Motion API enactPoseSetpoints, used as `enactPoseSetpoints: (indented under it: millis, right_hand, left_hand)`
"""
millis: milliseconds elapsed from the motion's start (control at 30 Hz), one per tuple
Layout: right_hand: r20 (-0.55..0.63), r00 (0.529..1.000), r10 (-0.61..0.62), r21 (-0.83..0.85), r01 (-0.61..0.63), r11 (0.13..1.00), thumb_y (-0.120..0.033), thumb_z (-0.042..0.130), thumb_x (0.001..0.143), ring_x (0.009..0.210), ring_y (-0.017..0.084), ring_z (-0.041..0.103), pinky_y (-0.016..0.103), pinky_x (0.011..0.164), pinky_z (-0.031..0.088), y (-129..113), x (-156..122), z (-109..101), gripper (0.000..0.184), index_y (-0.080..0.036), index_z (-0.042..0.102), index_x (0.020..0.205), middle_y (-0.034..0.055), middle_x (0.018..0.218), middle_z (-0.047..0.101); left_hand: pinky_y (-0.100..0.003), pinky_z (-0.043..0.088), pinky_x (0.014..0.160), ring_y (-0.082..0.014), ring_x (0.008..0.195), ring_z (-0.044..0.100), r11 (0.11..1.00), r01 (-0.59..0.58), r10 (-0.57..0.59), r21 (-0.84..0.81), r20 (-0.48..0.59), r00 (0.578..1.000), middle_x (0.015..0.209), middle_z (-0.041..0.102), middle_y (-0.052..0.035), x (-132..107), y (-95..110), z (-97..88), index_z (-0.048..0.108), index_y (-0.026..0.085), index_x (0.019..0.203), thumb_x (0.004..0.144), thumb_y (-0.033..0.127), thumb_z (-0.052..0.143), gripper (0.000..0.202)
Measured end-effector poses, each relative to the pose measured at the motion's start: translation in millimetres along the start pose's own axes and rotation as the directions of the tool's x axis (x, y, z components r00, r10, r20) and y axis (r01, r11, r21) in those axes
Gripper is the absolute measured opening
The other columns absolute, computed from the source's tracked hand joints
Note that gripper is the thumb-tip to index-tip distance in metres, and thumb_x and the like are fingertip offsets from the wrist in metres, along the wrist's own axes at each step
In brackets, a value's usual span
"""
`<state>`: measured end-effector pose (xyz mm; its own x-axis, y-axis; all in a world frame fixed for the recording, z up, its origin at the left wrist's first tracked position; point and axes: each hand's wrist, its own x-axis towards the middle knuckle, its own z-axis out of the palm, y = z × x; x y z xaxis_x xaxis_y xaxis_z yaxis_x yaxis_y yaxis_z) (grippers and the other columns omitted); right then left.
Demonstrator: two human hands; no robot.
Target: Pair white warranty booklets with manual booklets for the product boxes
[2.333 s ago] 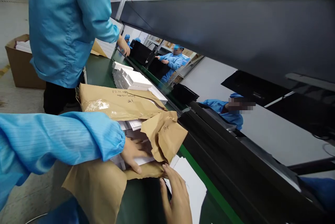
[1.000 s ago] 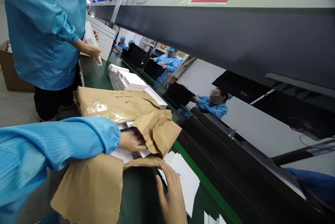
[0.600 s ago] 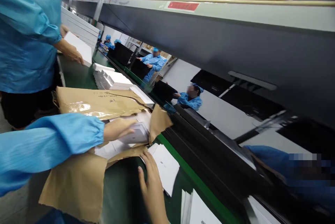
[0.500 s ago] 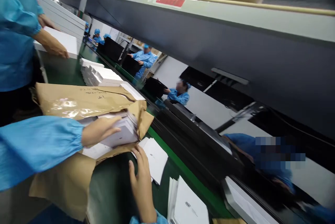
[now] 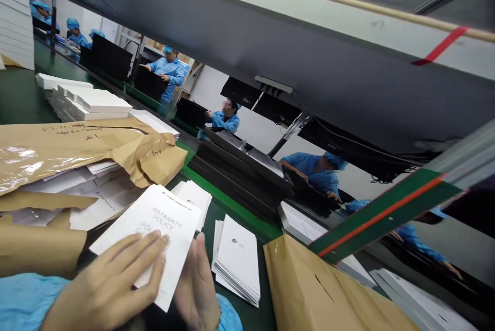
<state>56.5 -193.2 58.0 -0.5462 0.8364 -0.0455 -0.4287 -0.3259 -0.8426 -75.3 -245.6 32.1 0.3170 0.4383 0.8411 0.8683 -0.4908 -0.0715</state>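
White booklets printed "WARRANTY POLICY" [image 5: 170, 217] are tilted up in front of me. My left hand [image 5: 116, 274] grips them, its fingers laid across the front cover. Beside their right edge stands my right hand [image 5: 199, 282], fingers stretched upward and partly hidden behind the paper; I cannot tell how firmly it touches. Just behind, a torn brown paper package [image 5: 77, 140] lies open with more white printed papers [image 5: 104, 199] inside. To the right of my hands sits a stack of white booklets [image 5: 237, 253] with a small dark logo, and another small pile [image 5: 195, 199] lies partly covered.
White boxes [image 5: 93, 101] are piled beyond the package on the green conveyor [image 5: 23, 96]. A second brown package [image 5: 320, 290] stands at right, beside a slanted green-and-orange post [image 5: 382, 212]. A long grey shelf [image 5: 216, 42] hangs overhead. Co-workers in blue [image 5: 170, 73] stand across the line.
My left hand has come out of the torn package and now holds warranty booklets. My right hand has moved to their edge. The view has swung right, bringing the second package and post into sight.
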Motion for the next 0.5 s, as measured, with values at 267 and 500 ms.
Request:
enactPoseSetpoints:
  millis: [267,500]
  right_hand:
    - [-0.267,0.949,-0.165,-0.022,0.165,0.986,-0.028,0.055,0.067,0.092,0.021,0.051,0.035,0.077,0.04,0,-1,-52,0.05,-0.018,0.038,0.114,0.0067,0.099,0.058]
    - [-0.323,0.89,-0.323,-0.201,0.269,0.942,-0.034,0.056,0.065,0.093,0.021,0.05,0.036,0.08,0.038,-9,2,-71,0.054,-0.019,0.037,0.114,0.0067,0.1,0.057]
  left_hand:
    - [-0.034,0.039,0.083,-0.0168,0.1,0.045,0.99,-0.11,0.126,-0.087,0.208,0.97,0.107,0.052,-0.0042,-5,20,49.0,0.05,0.022,0.092,0.076,0.021,0.041,0.019]
    - [-0.036,0.028,0.093,-0.0175,0.112,0.032,0.53,0.681,-0.561,-0.506,0.393,0.728,0.122,0.035,-0.0083,27,-8,72.1,0.024,0.018,0.118,0.078,0.034,0.033,0.044]
